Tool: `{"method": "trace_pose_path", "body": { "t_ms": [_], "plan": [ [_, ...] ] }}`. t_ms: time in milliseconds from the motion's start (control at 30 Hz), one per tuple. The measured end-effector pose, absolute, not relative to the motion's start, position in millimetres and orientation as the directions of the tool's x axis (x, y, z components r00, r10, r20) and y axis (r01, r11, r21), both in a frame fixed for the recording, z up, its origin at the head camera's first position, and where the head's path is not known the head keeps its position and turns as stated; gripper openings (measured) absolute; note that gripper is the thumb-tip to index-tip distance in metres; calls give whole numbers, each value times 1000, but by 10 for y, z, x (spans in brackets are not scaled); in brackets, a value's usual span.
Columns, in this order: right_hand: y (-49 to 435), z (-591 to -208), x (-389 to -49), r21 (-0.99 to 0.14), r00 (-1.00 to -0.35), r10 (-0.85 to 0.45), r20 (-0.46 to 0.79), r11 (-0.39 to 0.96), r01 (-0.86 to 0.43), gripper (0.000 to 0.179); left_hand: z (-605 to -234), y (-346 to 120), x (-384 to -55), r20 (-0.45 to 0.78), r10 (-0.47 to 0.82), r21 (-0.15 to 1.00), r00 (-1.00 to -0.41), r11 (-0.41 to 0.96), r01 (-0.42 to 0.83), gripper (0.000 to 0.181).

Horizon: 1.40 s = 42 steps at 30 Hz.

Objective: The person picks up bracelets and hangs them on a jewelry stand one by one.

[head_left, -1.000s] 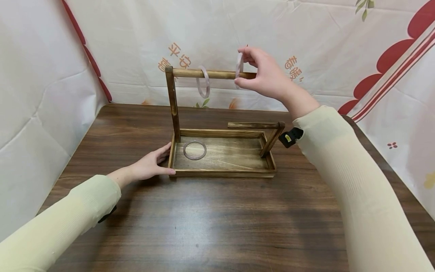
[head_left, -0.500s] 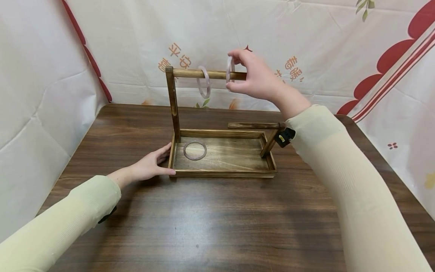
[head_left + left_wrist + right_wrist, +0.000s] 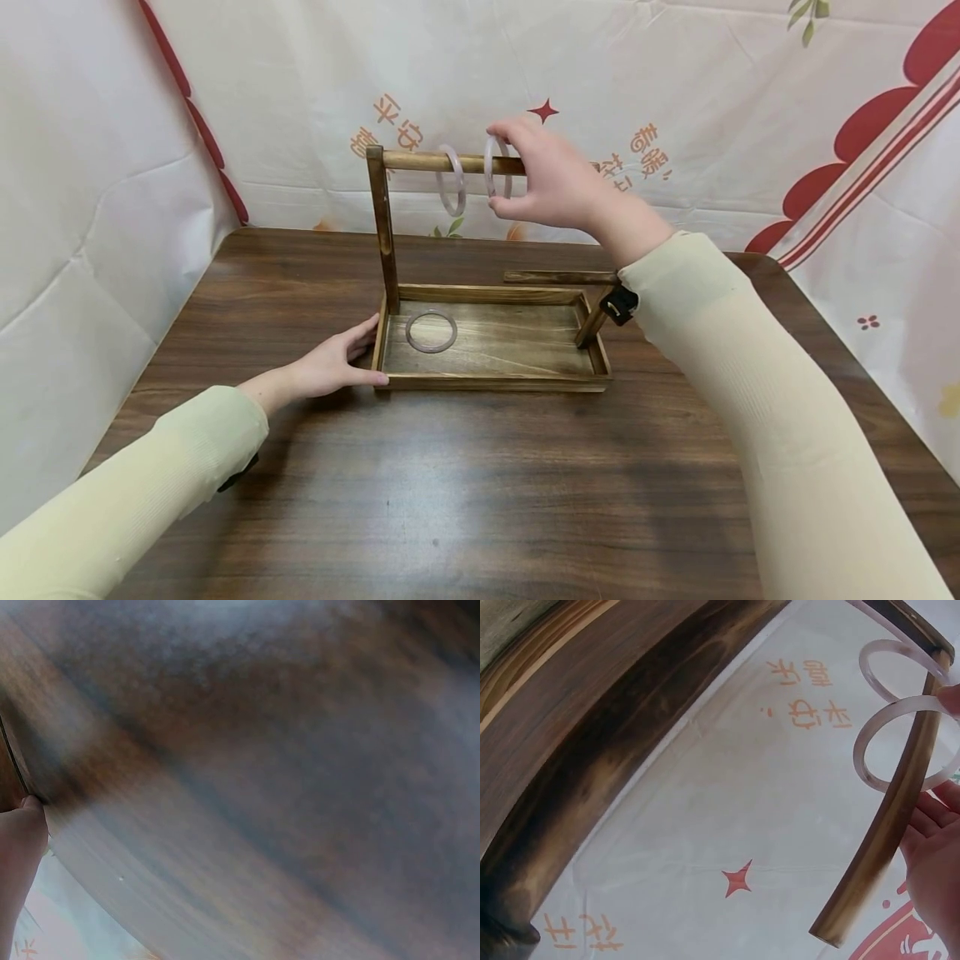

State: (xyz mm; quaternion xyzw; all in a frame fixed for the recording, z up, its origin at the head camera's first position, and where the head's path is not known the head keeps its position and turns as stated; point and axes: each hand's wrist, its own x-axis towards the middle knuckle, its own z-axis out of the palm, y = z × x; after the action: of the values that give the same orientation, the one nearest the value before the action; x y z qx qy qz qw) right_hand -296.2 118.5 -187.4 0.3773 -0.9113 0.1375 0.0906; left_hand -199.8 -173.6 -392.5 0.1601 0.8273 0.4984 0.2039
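Between the thumb and fingertips of my right hand (image 3: 558, 179) I pinch a pale lilac bangle (image 3: 489, 171), which encircles the upper bar (image 3: 411, 160) of a wooden stand. The right wrist view confirms the bar passes through this bangle (image 3: 860, 754). A similar bangle (image 3: 460, 190) hangs on the bar just to its left, apart from it in the head view. One more bangle (image 3: 431, 351) lies flat in the stand's tray (image 3: 495, 382), near the left end. My left hand (image 3: 326, 367) rests against that end, thumb at the front corner, fingers extended along the side.
A shorter, lower bar (image 3: 558, 277) juts leftward from the stand's right post (image 3: 591, 327), beneath my right forearm. The brown wooden table (image 3: 480, 492) carries the stand. A white printed cloth (image 3: 300, 100) hangs behind and at both sides.
My right hand has moved left along the upper bar with the pinched bangle, closer to the hanging one. My left hand and the stand have stayed in place.
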Motion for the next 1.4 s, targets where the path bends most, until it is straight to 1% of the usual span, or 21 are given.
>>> {"method": "trace_pose_path", "body": {
  "t_ms": [600, 967, 1133, 1300, 1400],
  "plan": [
    [1171, -1944, -2971, -90, -643, -719, 264, 645, -759, 68, -3913, -1713, -1986, -178, 469, 893, -865, 446, 58, 99],
    [1169, -1943, -2960, -80, -656, -714, 245, 659, -748, 70, -3928, -1724, -2013, -186, 474, 886, -861, 459, 61, 98],
    [1165, -1931, -2953, -64, -671, -706, 226, 677, -734, 78, -3928, -1731, -2014, -189, 471, 885, -862, 461, 58, 98],
    [1174, -1939, -2928, -42, -657, -708, 259, 672, -740, 84, -3923, -1733, -2020, -181, 470, 885, -864, 461, 65, 98],
    [1183, -1941, -2891, -58, -652, -701, 289, 667, -743, 84, -3920, -1734, -2026, -176, 467, 887, -867, 458, 66, 98]
  ]
}}
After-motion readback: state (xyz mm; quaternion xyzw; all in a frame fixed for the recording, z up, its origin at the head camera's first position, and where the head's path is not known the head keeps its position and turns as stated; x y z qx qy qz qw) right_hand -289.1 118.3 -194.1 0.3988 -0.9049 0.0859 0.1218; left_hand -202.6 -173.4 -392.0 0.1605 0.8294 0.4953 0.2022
